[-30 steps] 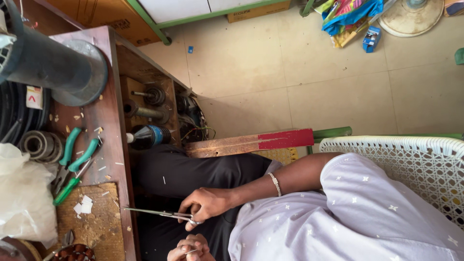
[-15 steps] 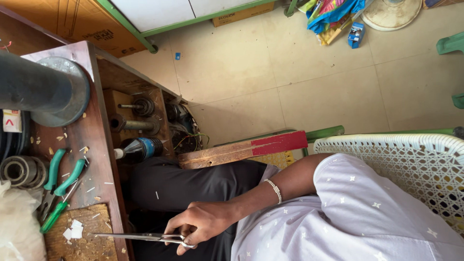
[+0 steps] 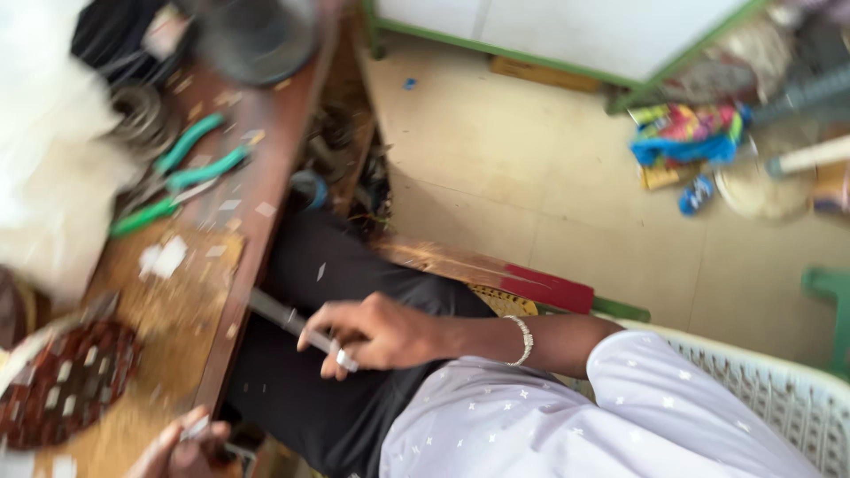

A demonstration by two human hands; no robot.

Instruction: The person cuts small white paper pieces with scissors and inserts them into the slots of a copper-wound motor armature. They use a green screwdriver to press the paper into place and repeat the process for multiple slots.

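Observation:
My right hand (image 3: pixel 376 332), a pale bracelet on its wrist, is closed on a pair of metal scissors (image 3: pixel 283 319). Their blades point toward the edge of the wooden bench (image 3: pixel 239 265), above my lap in black trousers. My left hand (image 3: pixel 177 447) shows only partly at the bottom edge, fingers curled near something small and grey; blur hides what it is. Close to that hand, a round dark brown coil piece (image 3: pixel 66 381) with pale slips lies on the bench.
Green-handled pliers (image 3: pixel 190 173), paper scraps, a white bag (image 3: pixel 44 159) and a dark cylinder (image 3: pixel 257 35) lie on the bench. A red-and-wood bar (image 3: pixel 505 274) lies beside my leg. A white plastic chair (image 3: pixel 770 389), a green stool (image 3: pixel 828 292) and colourful clutter (image 3: pixel 691 133) are at the right.
The view has swung and blurred. My right hand has drawn the scissors back from over the bench toward my lap. The left hand stays low near the bench's end.

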